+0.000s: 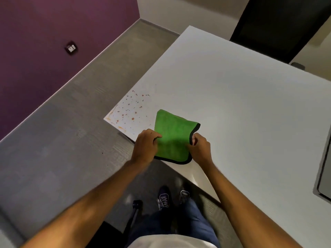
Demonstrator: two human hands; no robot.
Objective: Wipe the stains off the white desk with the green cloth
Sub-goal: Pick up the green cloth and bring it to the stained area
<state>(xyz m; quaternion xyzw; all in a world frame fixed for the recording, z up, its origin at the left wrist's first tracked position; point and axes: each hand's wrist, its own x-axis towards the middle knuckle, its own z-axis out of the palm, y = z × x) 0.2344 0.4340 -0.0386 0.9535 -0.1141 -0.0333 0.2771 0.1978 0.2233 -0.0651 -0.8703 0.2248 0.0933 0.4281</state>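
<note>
A folded green cloth (172, 136) with a black hem lies near the front edge of the white desk (241, 97). My left hand (146, 145) pinches the cloth's left edge. My right hand (199, 146) grips its right, black-hemmed edge. Orange and brown stains (128, 111) are spattered over the desk's near left corner, just left of the cloth and apart from it.
A dark screen or panel (324, 176) sits at the desk's right edge. A black upright panel (279, 24) stands behind the far edge. Grey floor and a purple wall lie to the left. A chair base (137, 204) and my feet are below the desk edge.
</note>
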